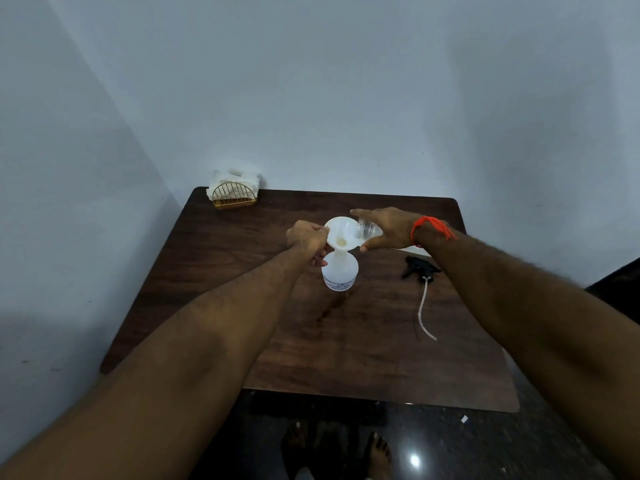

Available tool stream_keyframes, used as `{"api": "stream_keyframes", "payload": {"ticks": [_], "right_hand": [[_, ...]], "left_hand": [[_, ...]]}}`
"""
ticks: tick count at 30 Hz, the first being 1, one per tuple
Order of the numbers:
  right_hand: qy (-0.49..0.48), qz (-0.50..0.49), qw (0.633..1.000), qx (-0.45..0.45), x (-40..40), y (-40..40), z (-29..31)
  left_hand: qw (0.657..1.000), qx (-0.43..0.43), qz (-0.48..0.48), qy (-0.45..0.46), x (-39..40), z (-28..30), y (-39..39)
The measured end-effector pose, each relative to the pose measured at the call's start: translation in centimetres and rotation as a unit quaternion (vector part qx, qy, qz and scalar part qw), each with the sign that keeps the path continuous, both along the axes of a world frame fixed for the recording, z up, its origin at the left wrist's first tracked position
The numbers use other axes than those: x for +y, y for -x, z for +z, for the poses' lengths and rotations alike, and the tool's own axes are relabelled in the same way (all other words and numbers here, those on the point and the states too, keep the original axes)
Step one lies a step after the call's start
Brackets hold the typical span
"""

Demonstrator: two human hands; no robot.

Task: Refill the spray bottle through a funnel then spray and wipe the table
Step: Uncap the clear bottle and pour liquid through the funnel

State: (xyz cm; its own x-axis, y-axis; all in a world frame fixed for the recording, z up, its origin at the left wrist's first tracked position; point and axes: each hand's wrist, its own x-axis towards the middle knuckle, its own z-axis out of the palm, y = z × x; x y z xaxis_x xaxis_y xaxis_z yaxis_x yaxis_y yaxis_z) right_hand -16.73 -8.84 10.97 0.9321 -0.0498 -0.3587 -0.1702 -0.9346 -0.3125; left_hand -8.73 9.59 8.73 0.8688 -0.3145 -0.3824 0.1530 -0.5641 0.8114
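Refilling is under way: at mid-table the left hand (pixel 306 237) pinches the funnel (pixel 341 233) seated in the spray bottle (pixel 340 271), the right hand (pixel 388 228) grips a tilted clear container (pixel 367 230) over it (trigger head (pixel 420 268) lies right, unscrewed), with spraying and wiping left.

Both bare forearms reach from the lower corners toward the middle of the frame. The left hand (pixel 306 237) is curled, its fingers (pixel 317 261) pinched closed. The right hand (pixel 388 227), palm down, fingers wrapped, wears an orange wrist thread (pixel 431 226).
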Motion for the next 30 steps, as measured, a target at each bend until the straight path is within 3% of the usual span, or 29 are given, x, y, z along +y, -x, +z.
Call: {"api": "stream_keyframes", "payload": {"ticks": [30], "right_hand": [[0.015,0.009,1.0,0.024,-0.1,-1.3,-1.2]], "left_hand": [[1.0,0.012,0.009,-0.006,0.1,-0.6,-0.2]]}}
